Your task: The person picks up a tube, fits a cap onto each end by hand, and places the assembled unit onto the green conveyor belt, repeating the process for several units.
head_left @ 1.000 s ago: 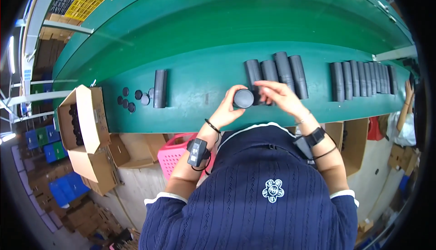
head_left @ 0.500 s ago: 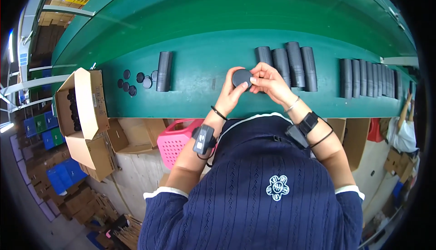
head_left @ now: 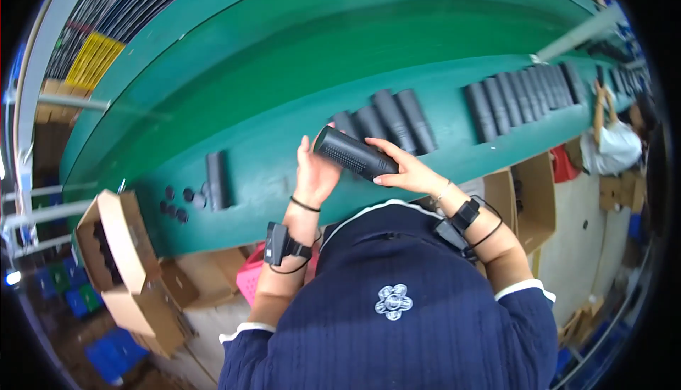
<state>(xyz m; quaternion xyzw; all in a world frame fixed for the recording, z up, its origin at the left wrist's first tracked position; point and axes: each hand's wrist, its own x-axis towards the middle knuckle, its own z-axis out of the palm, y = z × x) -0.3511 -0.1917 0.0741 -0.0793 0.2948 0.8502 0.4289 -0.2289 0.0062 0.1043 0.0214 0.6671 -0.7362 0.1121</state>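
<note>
A black plastic tube (head_left: 349, 154) with a dotted grip pattern lies tilted in front of me, above the table's near part. My right hand (head_left: 408, 170) is closed around its lower right end, thumb below and fingers on top. My left hand (head_left: 314, 177) is at the upper left end, fingers stretched up and apart; some of them are behind the tube. Just beyond the tube, several similar black tubes (head_left: 395, 122) lie side by side on the green table (head_left: 277, 142). At the left lies a single black tube (head_left: 216, 181), with several round black caps (head_left: 182, 215) beside it.
A long row of black tubes (head_left: 525, 99) lies to the right. An open cardboard box (head_left: 131, 241) with dark pieces stands at the table's left end. Below the edge are a pink basket (head_left: 250, 276) and another carton (head_left: 535, 198). A co-worker's arm (head_left: 603, 110) shows far right.
The round black end that both hands held facing up has tipped over, showing the tube's side. My left fingers have opened off it. The whole view has turned.
</note>
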